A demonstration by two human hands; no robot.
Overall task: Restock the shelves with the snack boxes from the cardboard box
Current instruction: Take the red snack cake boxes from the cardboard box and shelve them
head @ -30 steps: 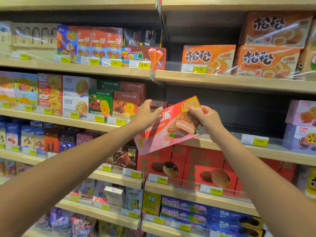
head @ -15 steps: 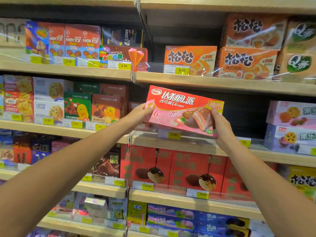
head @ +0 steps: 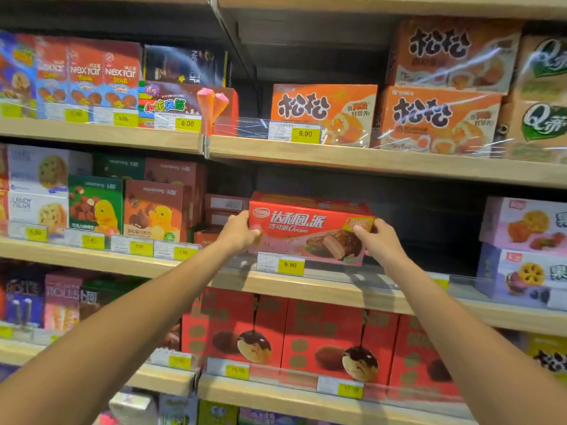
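Gripping its two short ends, the left hand [head: 237,233] and right hand [head: 379,242] hold a red-and-pink snack box [head: 310,228] showing a chocolate pie, upright on the middle shelf [head: 352,289] behind the 9.90 price tag [head: 280,264]. Dark open space lies to its right, before the lilac boxes [head: 521,250].

Left forearm [head: 122,317], right forearm [head: 466,329] bare to frame edge; left hand [head: 237,233], right hand [head: 380,243] bare

达利园派 on snack box [head: 310,223], 9.90 price tag [head: 290,265]
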